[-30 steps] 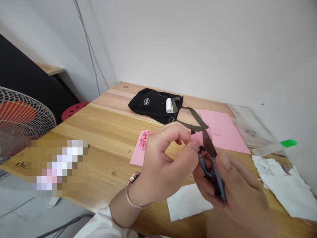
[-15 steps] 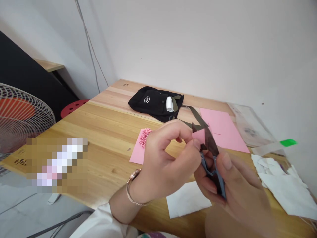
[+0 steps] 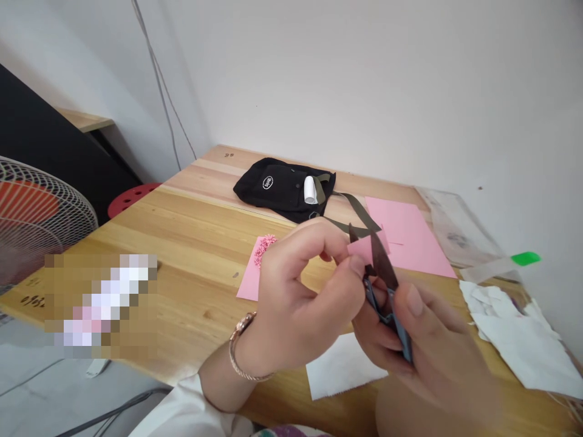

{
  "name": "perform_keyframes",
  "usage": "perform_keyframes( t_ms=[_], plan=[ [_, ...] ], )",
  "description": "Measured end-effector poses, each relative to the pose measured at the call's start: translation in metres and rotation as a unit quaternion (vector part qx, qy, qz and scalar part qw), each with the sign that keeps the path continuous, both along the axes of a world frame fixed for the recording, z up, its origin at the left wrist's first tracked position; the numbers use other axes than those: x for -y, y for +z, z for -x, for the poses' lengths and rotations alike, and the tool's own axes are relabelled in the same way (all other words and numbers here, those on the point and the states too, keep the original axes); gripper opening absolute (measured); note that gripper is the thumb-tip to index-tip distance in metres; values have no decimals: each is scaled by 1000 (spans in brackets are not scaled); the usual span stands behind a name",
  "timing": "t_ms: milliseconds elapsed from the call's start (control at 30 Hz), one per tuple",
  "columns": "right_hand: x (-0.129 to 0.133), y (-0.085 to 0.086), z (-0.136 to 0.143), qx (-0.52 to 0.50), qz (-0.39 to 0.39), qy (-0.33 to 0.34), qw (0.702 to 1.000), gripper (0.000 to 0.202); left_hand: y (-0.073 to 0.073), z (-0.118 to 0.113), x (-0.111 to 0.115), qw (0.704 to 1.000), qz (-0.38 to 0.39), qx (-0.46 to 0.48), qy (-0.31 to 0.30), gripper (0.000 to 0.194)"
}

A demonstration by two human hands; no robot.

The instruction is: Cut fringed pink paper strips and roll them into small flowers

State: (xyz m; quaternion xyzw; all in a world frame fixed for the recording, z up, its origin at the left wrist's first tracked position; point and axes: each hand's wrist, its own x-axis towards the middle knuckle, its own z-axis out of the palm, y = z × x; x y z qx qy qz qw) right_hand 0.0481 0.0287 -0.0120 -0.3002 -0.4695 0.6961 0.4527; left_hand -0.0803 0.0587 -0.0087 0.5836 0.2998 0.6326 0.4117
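My left hand [image 3: 310, 285] pinches a small piece of pink paper [image 3: 361, 247] between thumb and forefinger. Wrapped around the handles of a pair of scissors [image 3: 385, 267] is my right hand [image 3: 428, 334], with the dark blades pointing up and spread apart around the pink paper. Partly hidden behind my left hand, a cluster of small pink curled bits [image 3: 263, 249] sits on a pink card [image 3: 248, 276]. A white sheet [image 3: 344, 367] lies on the table below my hands.
On the wooden table [image 3: 191, 243] lie a black bag [image 3: 277, 188] with a white roll [image 3: 310, 189] on it, a larger pink sheet [image 3: 419, 237], a clear plastic sleeve [image 3: 464, 227] and white paper pieces [image 3: 523, 346]. A fan [image 3: 40, 224] and a red stool [image 3: 132, 203] stand left.
The scissor blades have spread slightly, and more of the pink paper now shows past the right blade. My hands stay nearly in place; the view has shifted a little.
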Motion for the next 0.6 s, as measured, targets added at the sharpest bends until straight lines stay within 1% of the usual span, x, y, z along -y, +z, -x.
perform_keyframes(
  t_ms=[233, 600],
  plan=[
    [0, -2, -4, -16, 26, 41, 999, 33, 2, 1, 2, 1000, -14, -11, 3, 20],
    [0, -2, -5, -24, 42, 55, 997, 33, 2, 1, 1, 1000, -22, -13, 1, 19]
  ],
)
